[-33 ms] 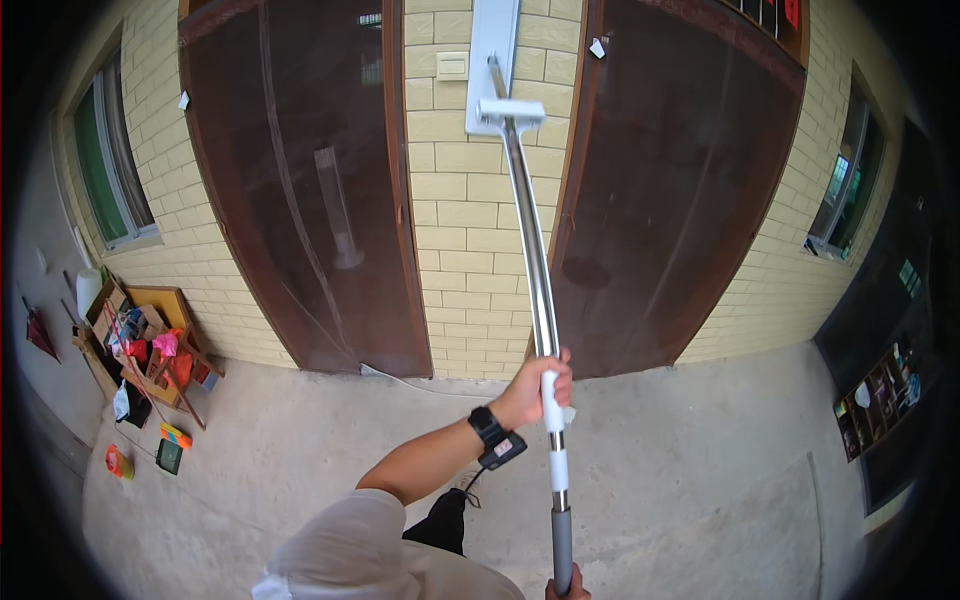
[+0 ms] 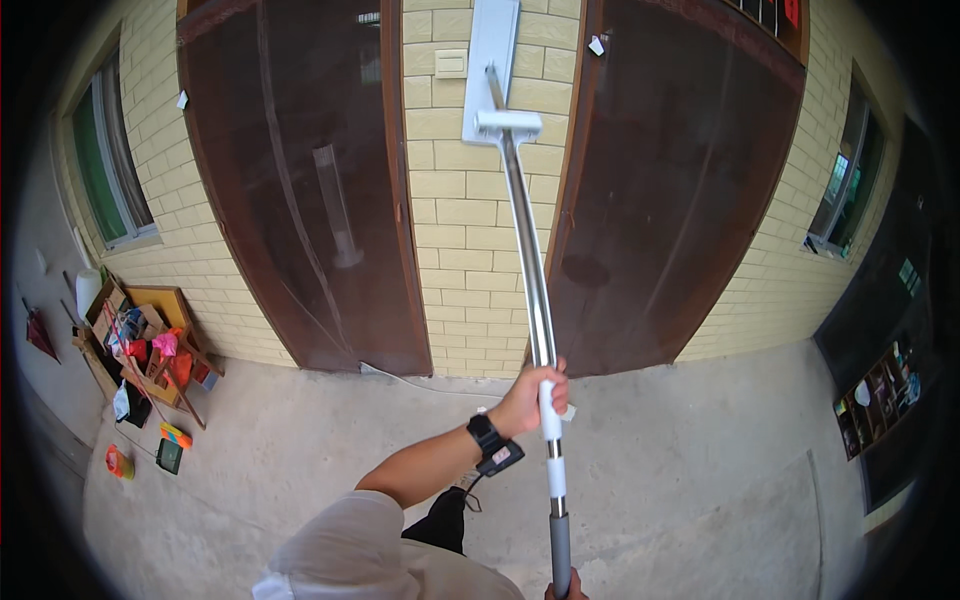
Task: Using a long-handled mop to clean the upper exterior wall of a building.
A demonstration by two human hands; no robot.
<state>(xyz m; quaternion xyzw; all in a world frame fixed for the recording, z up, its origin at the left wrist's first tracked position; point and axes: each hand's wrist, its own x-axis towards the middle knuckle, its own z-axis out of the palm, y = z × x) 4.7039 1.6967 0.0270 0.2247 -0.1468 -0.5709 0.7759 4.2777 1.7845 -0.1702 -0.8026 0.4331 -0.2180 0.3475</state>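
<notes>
A long-handled flat mop [image 2: 530,250] is raised toward the brick wall [image 2: 450,210] between two dark doors. Its pale rectangular head [image 2: 490,30] lies against or very near the wall, beside a light switch [image 2: 451,64]. A white crossbar [image 2: 508,122] sits on the pole just below the head. My left hand [image 2: 530,400], with a black band and a small dark device at the wrist, is closed around the white sleeve of the pole. At the lower edge my right hand [image 2: 568,588] wraps the grey grip [image 2: 561,545]; only part of it shows.
Brown doors stand on the left [image 2: 300,170] and right [image 2: 670,200]. A cluttered wooden stand [image 2: 160,350] is at far left, with a bucket [image 2: 119,462] on the concrete floor [image 2: 680,480]. A pale cord [image 2: 400,380] runs along the wall's foot. Shelves [image 2: 880,405] are at far right.
The mop's head and crossbar have slid slightly down the wall. My left hand has come down a little with the pole, and both hands keep their hold.
</notes>
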